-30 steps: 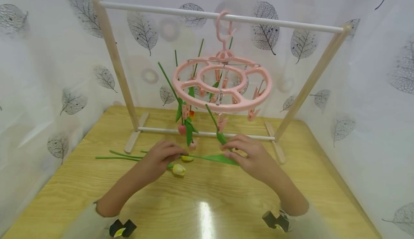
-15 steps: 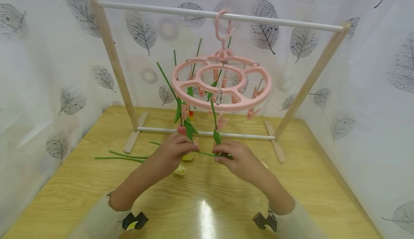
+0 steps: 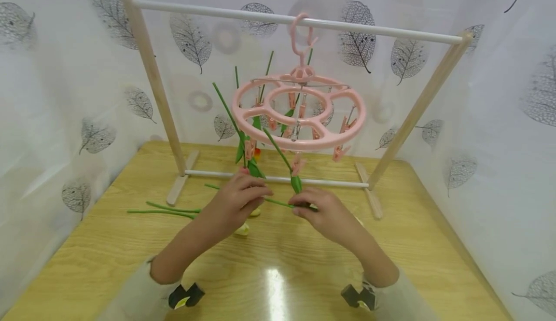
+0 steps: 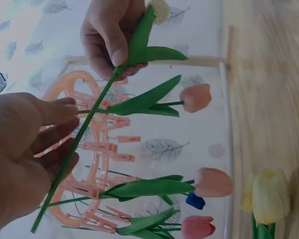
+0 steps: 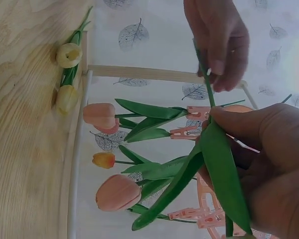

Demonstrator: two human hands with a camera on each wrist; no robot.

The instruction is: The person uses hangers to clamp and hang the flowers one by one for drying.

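Note:
My right hand point(image 3: 326, 210) pinches an artificial tulip where its leaves point(image 5: 222, 164) meet the stem; its pale yellow bloom point(image 4: 159, 11) shows past the fingers in the left wrist view. My left hand point(image 3: 243, 198) has loosely bent fingers beside that tulip's stem, which crosses in front of them without a visible pinch. Just above the right hand, a pink tulip point(image 4: 195, 98) hangs head-down from a clothespin point(image 3: 298, 165) of the pink round clip hanger point(image 3: 299, 145). Several other tulips, including a red-pink one point(image 4: 198, 227), hang from its left side.
A white bar point(image 3: 208, 13) on a wooden stand point(image 3: 152, 75) carries the hanger. Pale yellow tulips point(image 5: 69, 55) lie on the wooden table point(image 3: 243, 272), their stems point(image 3: 162, 211) pointing left. A leaf-patterned curtain point(image 3: 43, 94) surrounds the table.
My left hand has moved right, towards my right hand, which has shifted slightly left with the held tulip. The nearest hanging tulip's stem has swung upright, then tilted left.

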